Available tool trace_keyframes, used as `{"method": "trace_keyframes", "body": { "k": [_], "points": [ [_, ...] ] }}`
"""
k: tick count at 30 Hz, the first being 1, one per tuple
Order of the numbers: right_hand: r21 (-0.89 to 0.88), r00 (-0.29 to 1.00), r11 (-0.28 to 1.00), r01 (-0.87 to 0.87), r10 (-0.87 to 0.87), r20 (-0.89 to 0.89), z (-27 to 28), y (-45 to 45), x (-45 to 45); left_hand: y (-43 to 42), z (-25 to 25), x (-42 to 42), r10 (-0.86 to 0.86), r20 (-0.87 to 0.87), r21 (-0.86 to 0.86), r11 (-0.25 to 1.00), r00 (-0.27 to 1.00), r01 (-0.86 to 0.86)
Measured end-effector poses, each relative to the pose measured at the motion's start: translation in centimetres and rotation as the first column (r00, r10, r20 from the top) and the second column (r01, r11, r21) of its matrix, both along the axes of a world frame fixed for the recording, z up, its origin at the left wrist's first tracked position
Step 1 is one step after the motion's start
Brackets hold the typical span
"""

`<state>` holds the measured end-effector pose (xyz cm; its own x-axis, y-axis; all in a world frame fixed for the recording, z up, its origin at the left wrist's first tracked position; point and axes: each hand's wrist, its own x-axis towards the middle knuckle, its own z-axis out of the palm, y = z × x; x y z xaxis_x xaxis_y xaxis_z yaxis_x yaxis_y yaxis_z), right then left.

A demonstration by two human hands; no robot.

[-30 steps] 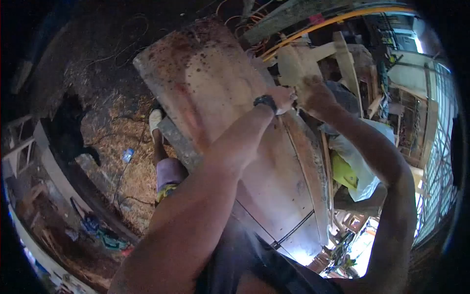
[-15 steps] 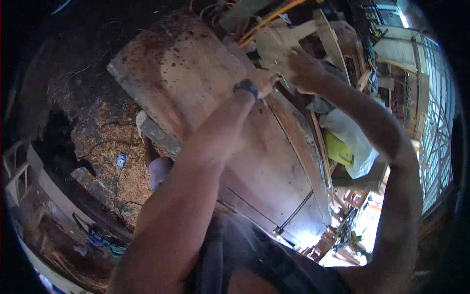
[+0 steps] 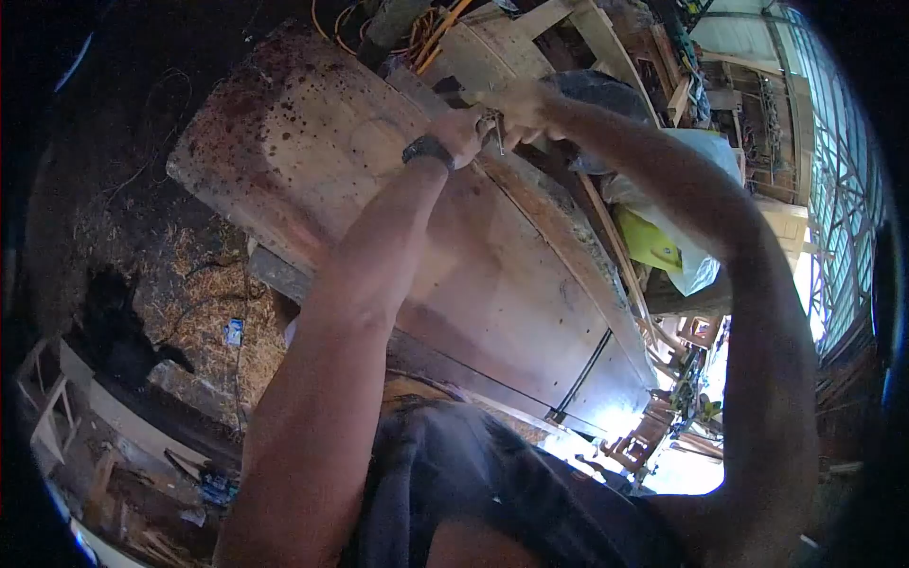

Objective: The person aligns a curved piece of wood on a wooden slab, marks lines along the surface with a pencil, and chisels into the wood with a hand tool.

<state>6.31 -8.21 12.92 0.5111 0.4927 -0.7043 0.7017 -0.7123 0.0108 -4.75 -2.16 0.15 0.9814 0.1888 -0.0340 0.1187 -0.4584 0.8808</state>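
Observation:
Both of my hands meet at the far edge of a large wooden board (image 3: 492, 275). My left hand (image 3: 458, 135), with a dark band at the wrist, is closed at the board's edge around something mostly hidden. My right hand (image 3: 526, 112) touches it from the right, fingers curled and closed. Between them shows a small, thin metal piece (image 3: 500, 134), its lower end pointing down; its kind is unclear. Dark reddish spots mark the board's far left part. A rough-edged wooden strip (image 3: 554, 232) runs along its right side.
Wood shavings (image 3: 213, 303) and a small blue-and-white packet (image 3: 234, 331) lie on the floor at left. Right of the board are a clear plastic bag (image 3: 699, 270), a yellow-green item (image 3: 647, 239) and wooden frame pieces (image 3: 606, 38). Orange cords (image 3: 440, 36) hang at the back.
My hands have come together, and the metal piece now shows between them. The view has shifted, so the board and hands appear farther left. The light shoe at left is out of sight.

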Motion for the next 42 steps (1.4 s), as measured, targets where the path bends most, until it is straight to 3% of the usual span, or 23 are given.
{"method": "trace_keyframes", "body": {
  "k": [2, 3, 5, 7, 9, 10, 13, 16, 18, 20, 21, 22, 23, 24, 26, 27, 29, 30, 33, 35, 39, 41, 42],
  "points": [
    [0.212, 0.967, 0.945, -0.25, 0.234, 0.097, 1.4, -0.1, -0.6, -0.4, -1.9, 1.2, 0.006, 0.006, 0.031, 0.999, 1.0, -0.007],
    [0.304, 0.763, 0.703, -0.643, 0.554, 0.334, 3.1, -0.4, -1.7, -0.7, -2.4, 1.4, 0.033, 0.021, 0.038, 0.999, 0.999, -0.034],
    [0.224, 0.347, 0.266, -0.938, 0.757, 0.554, 3.7, -1.3, -1.4, -1.2, -3.3, 2.0, 0.084, 0.055, 0.054, 0.995, 0.995, -0.087],
    [0.139, 0.205, 0.155, -0.978, 0.837, 0.507, 2.6, -1.8, -0.2, -0.6, -0.7, 0.9, 0.059, 0.002, 0.034, 0.998, 0.998, -0.059],
    [-0.174, 0.426, 0.48, -0.86, 0.862, 0.275, 3.3, -0.6, -1.9, -0.2, -0.4, 0.7, 0.051, 0.023, 0.047, 0.998, 0.998, -0.052],
    [-0.349, 0.548, 0.573, -0.742, 0.818, 0.178, 3.6, 0.1, -2.9, -0.3, -1.8, 1.0, 0.054, 0.069, 0.068, 0.996, 0.996, -0.059],
    [-0.197, 0.612, 0.672, -0.714, 0.735, 0.29, 0.1, -1.0, -0.6, -0.4, -1.3, 0.7, 0.062, 0.037, 0.027, 0.998, 0.997, -0.063],
    [-0.113, 0.971, 0.967, -0.229, 0.235, 0.037, 0.6, -0.1, -0.4, -0.2, -1.0, 0.6, 0.057, 0.016, 0.003, 0.998, 0.998, -0.057],
    [-0.145, 0.97, 0.975, 0.171, -0.192, -0.148, 1.9, 1.0, -1.1, -0.4, -1.4, 0.5, 0.019, -0.005, 0.005, 1.0, 1.0, -0.019],
    [-0.124, 0.996, 0.992, -0.012, 0.001, -0.087, 4.5, 2.6, -2.4, 0.0, -1.0, 0.7, -0.019, -0.047, -0.002, 1.0, 0.999, 0.019],
    [-0.122, 0.918, 0.916, -0.382, 0.391, 0.069, 6.9, 3.0, -4.3, -0.3, -1.2, 0.8, 0.022, -0.026, -0.005, 1.0, 0.999, -0.022],
    [-0.042, 0.741, 0.755, -0.655, 0.652, 0.162, 6.4, 2.5, -3.8, -0.6, -1.4, 0.9, 0.062, -0.005, -0.009, 0.998, 0.998, -0.062],
    [-0.015, 0.476, 0.511, -0.859, 0.81, 0.342, 5.8, 2.0, -3.4, -0.9, -1.7, 0.9, 0.101, 0.014, -0.013, 0.995, 0.995, -0.101],
    [0.107, 0.269, 0.25, -0.962, 0.825, 0.497, 1.8, 0.1, 0.1, -0.6, -1.4, 1.0, 0.065, -0.033, 0.051, 0.997, 0.997, -0.064],
    [0.044, 0.064, 0.047, -0.998, 0.81, 0.583, -0.6, -1.5, 1.7, -0.2, -0.8, 1.1, -0.006, -0.132, 0.171, 0.985, 0.991, 0.029],
    [-0.094, 0.062, 0.126, -0.988, 0.862, 0.502, -0.7, -1.7, 1.4, -0.5, -1.0, 1.1, 0.009, -0.103, 0.147, 0.989, 0.995, 0.006],
    [-0.208, 0.244, 0.336, -0.919, 0.897, 0.368, -1.1, -1.4, 0.9, -0.6, -1.6, 1.0, 0.054, -0.051, 0.096, 0.994, 0.997, -0.049],
    [-0.19, 0.412, 0.48, -0.856, 0.857, 0.31, -0.8, -1.0, 0.2, -0.4, -1.6, 0.9, 0.015, -0.065, 0.143, 0.99, 0.998, -0.005],
    [-0.065, 0.89, 0.889, -0.453, 0.446, -0.098, 2.1, 0.4, -2.0, 0.0, -1.4, 0.8, -0.045, -0.074, 0.216, 0.975, 0.996, 0.06],
    [-0.068, 0.953, 0.984, -0.165, 0.141, -0.267, 2.5, 0.8, -2.4, -0.2, -1.6, 0.8, 0.0, -0.025, 0.179, 0.984, 1.0, 0.004],
    [-0.059, 0.959, 0.986, 0.153, -0.163, -0.231, 0.7, 2.0, -1.3, -0.3, -0.8, 0.1, 0.04, 0.022, 0.061, 0.997, 0.999, -0.041],
    [0.02, 0.995, 0.997, -0.071, 0.072, -0.067, 1.4, 1.9, -1.5, -0.4, -1.4, 0.8, -0.003, 0.059, 0.089, 0.996, 0.998, -0.002],
    [0.043, 0.923, 0.926, -0.375, 0.369, 0.105, 4.0, 2.0, -3.2, -0.4, -1.7, 0.9, 0.025, 0.067, 0.059, 0.998, 0.997, -0.029]
  ]
}}
